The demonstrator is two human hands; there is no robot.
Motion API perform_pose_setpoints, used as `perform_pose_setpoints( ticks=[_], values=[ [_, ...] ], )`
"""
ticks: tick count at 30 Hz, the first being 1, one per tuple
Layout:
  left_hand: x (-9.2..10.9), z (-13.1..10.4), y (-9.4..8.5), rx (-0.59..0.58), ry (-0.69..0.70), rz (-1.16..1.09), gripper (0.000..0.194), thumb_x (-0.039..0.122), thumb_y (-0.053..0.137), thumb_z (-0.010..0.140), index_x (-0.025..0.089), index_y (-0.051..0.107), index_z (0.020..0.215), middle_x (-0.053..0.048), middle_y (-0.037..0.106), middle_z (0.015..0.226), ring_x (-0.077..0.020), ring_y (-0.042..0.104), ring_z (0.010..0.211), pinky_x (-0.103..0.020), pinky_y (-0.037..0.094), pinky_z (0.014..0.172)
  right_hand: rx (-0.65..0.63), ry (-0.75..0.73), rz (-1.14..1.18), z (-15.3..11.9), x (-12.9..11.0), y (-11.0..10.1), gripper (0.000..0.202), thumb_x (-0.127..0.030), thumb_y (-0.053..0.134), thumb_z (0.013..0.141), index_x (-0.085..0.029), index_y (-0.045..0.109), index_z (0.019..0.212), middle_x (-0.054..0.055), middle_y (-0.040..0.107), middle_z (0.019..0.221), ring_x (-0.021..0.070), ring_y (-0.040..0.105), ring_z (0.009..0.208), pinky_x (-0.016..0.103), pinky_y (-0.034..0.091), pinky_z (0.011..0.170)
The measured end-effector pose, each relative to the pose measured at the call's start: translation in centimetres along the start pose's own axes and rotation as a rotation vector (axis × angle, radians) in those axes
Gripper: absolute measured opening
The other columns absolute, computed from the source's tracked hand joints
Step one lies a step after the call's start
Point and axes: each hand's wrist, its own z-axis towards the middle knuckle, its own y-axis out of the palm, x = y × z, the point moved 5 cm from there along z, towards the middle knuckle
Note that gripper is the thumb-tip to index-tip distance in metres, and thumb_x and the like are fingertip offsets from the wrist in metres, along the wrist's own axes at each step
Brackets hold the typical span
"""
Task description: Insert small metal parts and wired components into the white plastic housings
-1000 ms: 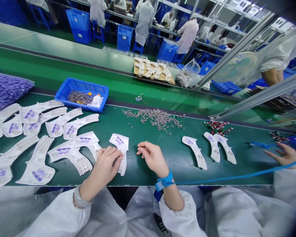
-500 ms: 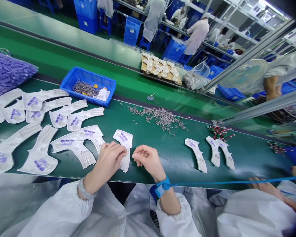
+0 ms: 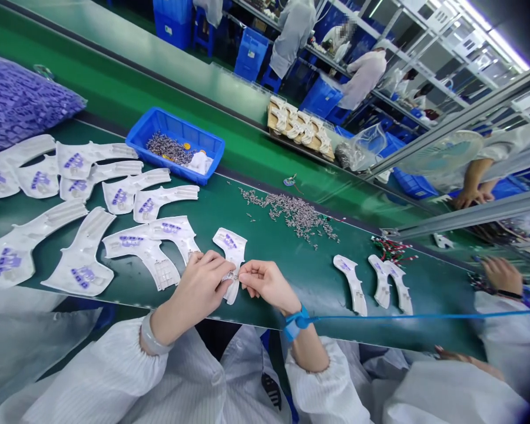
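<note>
A white curved plastic piece (image 3: 230,242) with purple parts lies on the green table in front of me. My left hand (image 3: 205,280) rests over its lower part, thumb and fingers pinched at its edge. My right hand (image 3: 265,282) is closed in a pinch at the piece's right side, its fingertips close to the left ones. Whatever small thing sits between the fingertips is too tiny to name. Just left of my left hand is another white piece (image 3: 176,231). Small metal parts (image 3: 291,213) are heaped beyond my hands.
Several white pieces (image 3: 83,275) cover the left. Behind them stand a blue bin (image 3: 176,126) of small parts and a purple bag (image 3: 22,100). Three slimmer pieces (image 3: 351,280) and red-green wires (image 3: 391,250) lie right. A co-worker's hand (image 3: 503,275) is at far right.
My right hand has closed in on the white piece and now meets my left fingertips. The view has shifted slightly. At far right, a co-worker's hand has come over the table.
</note>
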Motion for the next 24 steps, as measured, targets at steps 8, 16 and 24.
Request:
perform_pose_setpoints(
  ticks=[8, 16, 24],
  values=[
    [-0.2, 0.0, 0.2, -0.038, -0.024, -0.058, 0.014, 0.012, 0.055, 0.091, 0.019, 0.062, 0.101, -0.004, 0.069, 0.1, -0.0228, 0.059, 0.094, -0.039, 0.036, 0.085, -0.122, 0.068, -0.241, 0.5, -1.5, 0.4, 0.024, -0.04, 0.059, 0.086, -0.018, 0.055, 0.077, -0.007, 0.048, 0.051, 0.0071, 0.046, 0.043, 0.018, 0.034, 0.043],
    [-0.5, 0.0, 0.5, -0.064, -0.052, -0.109, 0.015, 0.01, 0.053, 0.09, 0.019, 0.059, 0.101, -0.004, 0.067, 0.098, -0.0237, 0.06, 0.095, -0.039, 0.042, 0.085, -0.191, 0.142, -0.268, 1.0, -0.9, 0.3, 0.021, -0.04, 0.055, 0.089, -0.02, 0.052, 0.083, -0.006, 0.055, 0.052, 0.0098, 0.056, 0.045, 0.018, 0.042, 0.044],
    [-0.6, 0.0, 0.6, -0.07, -0.062, -0.128, 0.014, 0.011, 0.049, 0.093, 0.019, 0.059, 0.099, -0.004, 0.065, 0.096, -0.023, 0.059, 0.092, -0.038, 0.044, 0.082, -0.176, 0.079, -0.237, 1.0, -0.3, 0.4, 0.022, -0.041, 0.055, 0.09, -0.02, 0.051, 0.085, -0.005, 0.057, 0.055, 0.0117, 0.06, 0.051, 0.023, 0.051, 0.051]
  ],
)
